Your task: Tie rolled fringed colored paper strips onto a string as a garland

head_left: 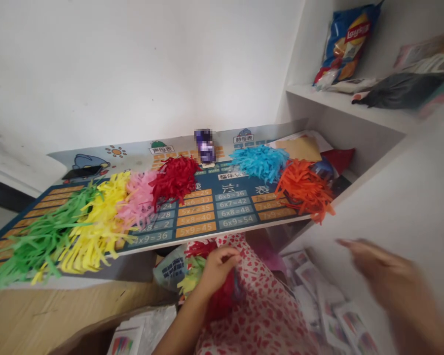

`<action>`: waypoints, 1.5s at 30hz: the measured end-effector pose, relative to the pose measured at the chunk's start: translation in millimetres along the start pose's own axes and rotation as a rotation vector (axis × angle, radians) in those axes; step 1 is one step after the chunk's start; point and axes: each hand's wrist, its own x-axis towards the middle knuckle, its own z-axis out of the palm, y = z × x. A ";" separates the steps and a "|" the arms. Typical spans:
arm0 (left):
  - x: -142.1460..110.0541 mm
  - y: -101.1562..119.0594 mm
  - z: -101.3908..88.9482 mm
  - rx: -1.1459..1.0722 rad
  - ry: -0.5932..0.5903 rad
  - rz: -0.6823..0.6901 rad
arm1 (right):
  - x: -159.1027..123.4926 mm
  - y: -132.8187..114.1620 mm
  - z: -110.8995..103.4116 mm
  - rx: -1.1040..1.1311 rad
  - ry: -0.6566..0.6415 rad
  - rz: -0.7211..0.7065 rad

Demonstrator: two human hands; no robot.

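L hand (218, 272) low at centre, just below front edge of flat printed multiplication-table board (229, 209), fingers (227, 259) curled round a bunch of red, green & yellow paper strips (197, 273), bunch pressed against red-&-white heart-print dress (261, 315). R hand (387, 278) blurred, out to the right over loose printed paper sheets (329, 305), fingers (342, 242) stretched out, nothing visible in them. On board, L to R: green paper-strip bunch (40, 236) hanging over front L corner, yellow paper-strip bunch (96, 227), pink paper-strip bunch (136, 197), red paper-strip bunch (175, 178), gap, blue paper-strip bunch (259, 162), orange paper-strip bunch (305, 190) hanging past front R edge. Board legible: 6x6=36, 6x7=42, 6x8=48, 6x9=54, 5x8=40, 5x9=45; Chinese heading partly hidden, ends 法表. Small purple pixelated object (206, 146) at back edge. Upper R, blue Lay's crisp bag (346, 44) on white shelf (329, 101). Lower L, brown cardboard flap (59, 310).
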 end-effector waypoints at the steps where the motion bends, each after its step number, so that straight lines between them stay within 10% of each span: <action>1: -2.8 5.7 -1.8 -0.133 0.051 -0.070 | 8.2 -8.1 24.8 0.047 -0.098 -0.028; 7: -13.0 28.8 -21.6 -0.751 0.236 -0.309 | 16.2 -69.9 164.0 0.276 -0.553 -0.270; 16: -6.2 41.1 -57.9 -0.923 0.415 -0.235 | 26.7 -111.8 228.9 0.131 -0.664 -0.568; 31: 19.1 37.0 -62.0 -0.840 0.453 -0.243 | 39.8 -110.4 250.1 -0.029 -0.643 -0.613; 45: 12.7 38.9 -54.9 0.062 0.520 -0.024 | 47.5 -96.9 242.3 0.102 -0.794 -0.528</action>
